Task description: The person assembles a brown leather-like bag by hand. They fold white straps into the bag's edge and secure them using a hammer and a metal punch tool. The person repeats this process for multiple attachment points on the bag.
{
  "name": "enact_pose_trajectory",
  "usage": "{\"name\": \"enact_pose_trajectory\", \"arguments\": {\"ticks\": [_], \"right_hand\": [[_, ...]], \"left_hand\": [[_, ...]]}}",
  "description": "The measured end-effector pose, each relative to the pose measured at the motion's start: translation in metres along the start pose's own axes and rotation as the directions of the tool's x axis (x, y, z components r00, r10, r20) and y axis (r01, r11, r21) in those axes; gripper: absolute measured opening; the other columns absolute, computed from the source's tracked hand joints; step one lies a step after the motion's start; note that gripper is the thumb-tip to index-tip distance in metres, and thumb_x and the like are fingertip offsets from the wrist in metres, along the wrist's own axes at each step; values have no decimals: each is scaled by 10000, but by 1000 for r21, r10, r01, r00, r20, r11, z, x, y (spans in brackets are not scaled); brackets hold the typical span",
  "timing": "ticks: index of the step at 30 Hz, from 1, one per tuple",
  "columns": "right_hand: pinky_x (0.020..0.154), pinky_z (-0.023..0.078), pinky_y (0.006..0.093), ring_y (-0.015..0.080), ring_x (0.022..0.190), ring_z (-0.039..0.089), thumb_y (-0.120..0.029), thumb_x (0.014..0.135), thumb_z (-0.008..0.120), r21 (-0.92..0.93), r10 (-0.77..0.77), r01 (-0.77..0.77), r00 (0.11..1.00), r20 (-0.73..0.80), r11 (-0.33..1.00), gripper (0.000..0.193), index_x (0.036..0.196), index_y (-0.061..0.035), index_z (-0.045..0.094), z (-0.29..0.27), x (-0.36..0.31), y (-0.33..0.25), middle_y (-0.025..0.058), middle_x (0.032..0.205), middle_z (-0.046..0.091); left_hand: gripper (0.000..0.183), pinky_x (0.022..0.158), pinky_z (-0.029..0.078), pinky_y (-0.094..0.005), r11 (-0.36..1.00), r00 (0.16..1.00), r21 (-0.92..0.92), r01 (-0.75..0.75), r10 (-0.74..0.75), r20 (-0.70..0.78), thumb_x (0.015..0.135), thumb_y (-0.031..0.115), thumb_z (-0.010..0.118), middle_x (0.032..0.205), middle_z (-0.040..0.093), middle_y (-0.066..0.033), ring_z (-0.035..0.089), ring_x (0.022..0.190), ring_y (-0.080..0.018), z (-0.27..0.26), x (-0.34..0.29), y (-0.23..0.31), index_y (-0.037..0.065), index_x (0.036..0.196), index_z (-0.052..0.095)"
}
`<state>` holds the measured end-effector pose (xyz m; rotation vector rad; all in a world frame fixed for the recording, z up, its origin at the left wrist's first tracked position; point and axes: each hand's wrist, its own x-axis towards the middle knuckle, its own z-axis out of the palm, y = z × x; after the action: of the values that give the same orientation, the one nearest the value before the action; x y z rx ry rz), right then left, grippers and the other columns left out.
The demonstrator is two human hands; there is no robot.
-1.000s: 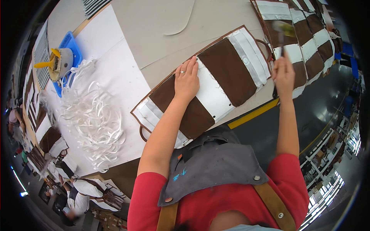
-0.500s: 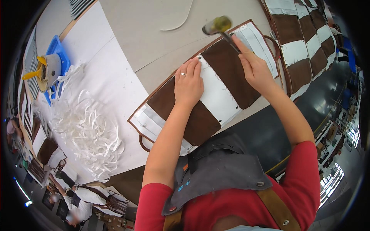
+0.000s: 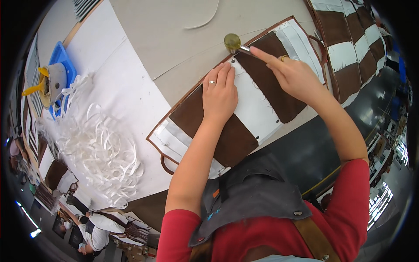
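Observation:
A brown and white bag panel (image 3: pixel 257 98) with brown edging and looped handles lies slantwise on the table in front of me. My left hand (image 3: pixel 220 94) rests flat on it, fingers stretched toward its far edge. Just beyond those fingertips is a small dark rivet (image 3: pixel 233 60) in the white strip. My right hand (image 3: pixel 299 81) grips the handle of a hammer (image 3: pixel 232 42) with a yellowish, rounded head. The head hangs near the panel's far edge, close to the rivet; whether it touches anything I cannot tell. Two more dark rivets (image 3: pixel 257 137) sit at the near edge.
At left lies a heap of white ribbon (image 3: pixel 100 148). Behind it, a blue tray (image 3: pixel 65 56) holds a pale tub (image 3: pixel 56 81) with yellow-handled tools. More brown and white panels (image 3: pixel 342 56) lie at right. A person (image 3: pixel 96 233) is at lower left.
The hammer head has come down and left, nearer the rivet, and is less blurred. My left hand stays flat on the panel. The whole view has shifted slightly.

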<state>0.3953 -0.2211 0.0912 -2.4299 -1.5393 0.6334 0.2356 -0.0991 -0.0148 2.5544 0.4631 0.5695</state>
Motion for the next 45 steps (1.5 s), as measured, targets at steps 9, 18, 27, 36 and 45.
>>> {"name": "enact_pose_trajectory", "arguments": {"ticks": [9, 18, 27, 36, 45], "right_hand": [[521, 481, 375, 277, 554, 552, -79, 896, 516, 155, -19, 40, 991, -136, 987, 583, 1421, -285, 370, 19, -5, 5, 127, 620, 552], [529, 440, 333, 204, 506, 494, -59, 946, 445, 371, 223, -159, 965, -135, 915, 497, 1419, -200, 386, 40, -25, 3, 117, 640, 567], [525, 485, 302, 203, 560, 509, 1, 872, 486, 183, -77, 83, 996, -36, 980, 547, 1401, -121, 424, 66, -30, -41, 84, 888, 653], [469, 483, 354, 279, 488, 539, -21, 857, 498, 42, -128, 125, 989, 78, 991, 634, 1425, -277, 380, 68, -18, -59, 119, 673, 531], [524, 492, 348, 253, 598, 575, 12, 877, 504, -115, -35, 78, 941, 337, 990, 573, 1422, -114, 378, 57, -12, -66, 133, 925, 653]], "left_hand": [[336, 919, 407, -410, 1000, 1000, -7, 12, -12, -15, 728, -16, 564, 1116, 567, -96, 531, 1118, -266, 2, 0, 0, 30, 1060, 574], [289, 916, 395, -405, 997, 1000, -71, -3, 3, 6, 768, 7, 593, 1126, 564, -88, 535, 1107, -265, -22, -17, 0, 50, 1054, 601], [284, 923, 354, -372, 980, 986, 105, 169, -167, -29, 808, 62, 610, 1130, 570, -54, 533, 1067, -236, -45, -64, -14, 69, 1092, 589], [203, 881, 386, -395, 968, 969, 72, 241, -237, -68, 814, 87, 625, 1034, 557, -102, 538, 1020, -271, -41, -61, -14, 49, 1005, 569], [170, 867, 402, -403, 972, 968, 26, 234, -231, -97, 809, 86, 639, 1032, 548, -118, 544, 1011, -290, -41, -61, -16, 47, 955, 561]]}}
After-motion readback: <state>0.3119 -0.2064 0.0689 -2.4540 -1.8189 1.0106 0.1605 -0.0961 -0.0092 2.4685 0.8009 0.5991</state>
